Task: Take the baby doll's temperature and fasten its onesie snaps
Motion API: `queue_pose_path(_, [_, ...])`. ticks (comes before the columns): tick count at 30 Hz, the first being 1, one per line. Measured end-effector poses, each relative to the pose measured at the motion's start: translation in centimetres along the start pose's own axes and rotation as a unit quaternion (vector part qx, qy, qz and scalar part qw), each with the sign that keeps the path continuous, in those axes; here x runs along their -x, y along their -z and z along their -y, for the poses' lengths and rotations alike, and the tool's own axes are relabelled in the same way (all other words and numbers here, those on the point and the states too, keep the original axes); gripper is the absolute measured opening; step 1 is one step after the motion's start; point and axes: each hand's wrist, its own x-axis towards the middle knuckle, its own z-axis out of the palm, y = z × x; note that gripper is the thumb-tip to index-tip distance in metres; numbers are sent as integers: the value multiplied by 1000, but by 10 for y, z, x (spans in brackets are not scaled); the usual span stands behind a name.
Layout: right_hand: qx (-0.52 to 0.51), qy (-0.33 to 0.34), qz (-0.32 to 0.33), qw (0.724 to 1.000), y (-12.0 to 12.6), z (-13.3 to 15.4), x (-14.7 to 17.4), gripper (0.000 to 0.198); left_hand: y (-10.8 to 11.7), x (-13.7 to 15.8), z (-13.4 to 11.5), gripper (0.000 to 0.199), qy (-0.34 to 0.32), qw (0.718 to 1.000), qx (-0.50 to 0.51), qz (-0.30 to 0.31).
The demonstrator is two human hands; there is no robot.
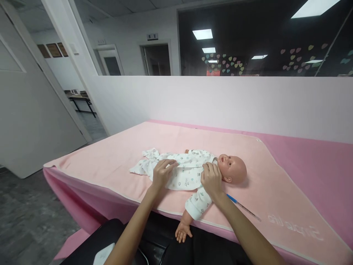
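A baby doll (233, 167) lies on its back on a pale pink towel (116, 158), head to the right. It wears a white printed romper (187, 173). My left hand (162, 173) rests flat on the romper at the doll's belly, fingers pointing right. My right hand (211, 179) pinches the romper's fabric at the chest, just below the doll's chin. One doll arm (187, 221) hangs over the near edge of the table. The romper's leg part lies loose and crumpled to the left.
A blue-tipped thin pen-like object (242, 207) lies on the towel right of my right forearm. The table has a darker pink cover (317, 162) and stands against a white partition wall (220, 99). A black chair with a white item (103, 254) is below.
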Motion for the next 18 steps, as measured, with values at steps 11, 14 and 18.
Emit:
queue_pose_path(11, [-155,-90,-78,981,-8,6,5,38,-29,-72,-58,35,131,977,154,64])
queue_pose_path(14, [-217,-104,-121,963,-7,3,3,34,-53,-84,-83,27,48,947,204,241])
queue_pose_path(18, [-253,-97,-157,950,-7,0,2,29,-67,-80,-80,21,50,911,284,295])
